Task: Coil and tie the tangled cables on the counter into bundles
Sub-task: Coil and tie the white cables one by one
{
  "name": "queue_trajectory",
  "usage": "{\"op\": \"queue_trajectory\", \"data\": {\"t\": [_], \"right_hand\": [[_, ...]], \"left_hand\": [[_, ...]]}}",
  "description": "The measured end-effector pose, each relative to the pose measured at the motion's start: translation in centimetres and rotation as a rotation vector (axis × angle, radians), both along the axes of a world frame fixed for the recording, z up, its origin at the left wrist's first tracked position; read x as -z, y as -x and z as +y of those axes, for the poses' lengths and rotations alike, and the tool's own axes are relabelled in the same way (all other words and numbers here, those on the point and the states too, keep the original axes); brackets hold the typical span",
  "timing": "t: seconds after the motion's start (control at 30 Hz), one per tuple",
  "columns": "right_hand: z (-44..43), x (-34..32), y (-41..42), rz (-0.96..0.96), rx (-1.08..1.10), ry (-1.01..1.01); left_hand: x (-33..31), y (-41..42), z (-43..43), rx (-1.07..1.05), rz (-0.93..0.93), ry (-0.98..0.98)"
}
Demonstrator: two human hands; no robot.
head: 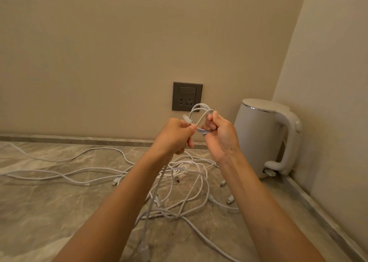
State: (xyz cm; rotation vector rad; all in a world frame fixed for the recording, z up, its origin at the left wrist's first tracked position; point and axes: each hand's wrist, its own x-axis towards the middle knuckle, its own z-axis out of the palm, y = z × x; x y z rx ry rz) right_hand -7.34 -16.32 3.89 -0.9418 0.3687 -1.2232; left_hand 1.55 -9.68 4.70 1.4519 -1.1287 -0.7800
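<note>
Head: white cable coil (201,106) (looped)

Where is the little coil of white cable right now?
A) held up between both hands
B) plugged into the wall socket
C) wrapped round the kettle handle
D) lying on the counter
A: the left hand and the right hand both grip the coil in the air, above the tangled cables lying on the counter.

No text, label, brand or number is legible on anything here.
</note>
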Motion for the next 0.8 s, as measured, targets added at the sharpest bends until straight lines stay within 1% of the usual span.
{"op": "queue_trajectory", "data": {"t": [0.13,0.27,0.33,0.43,0.5,0.63,0.7,0.8], "right_hand": [[-0.2,0.1,0.1,-0.129,-0.082,-0.117],[-0.7,0.2,0.3,-0.254,-0.170,-0.239],[-0.9,0.2,0.5,-0.300,-0.211,-0.296],[-1.0,-0.2,1.2,-0.349,-0.246,-0.351],[-0.9,-0.5,1.7,-0.381,-0.262,-0.361],[-0.7,-0.9,2.0,-0.427,-0.302,-0.372],[-0.6,-1.1,2.1,-0.427,-0.311,-0.369],[-0.7,-1.4,2.4,-0.399,-0.352,-0.380]], "left_hand": [[0.4,0.3,-0.3,-0.057,-0.062,0.106],[1.2,0.3,-0.7,-0.179,-0.169,0.247],[1.4,0.1,-0.8,-0.214,-0.150,0.297],[1.5,-0.1,-1.0,-0.213,-0.069,0.326],[1.5,0.0,-1.0,-0.181,-0.018,0.335],[1.0,0.0,-0.4,-0.044,0.145,0.351],[0.8,-0.1,-0.1,0.004,0.138,0.343],[0.5,-0.8,0.1,0.082,0.010,0.289]]}}
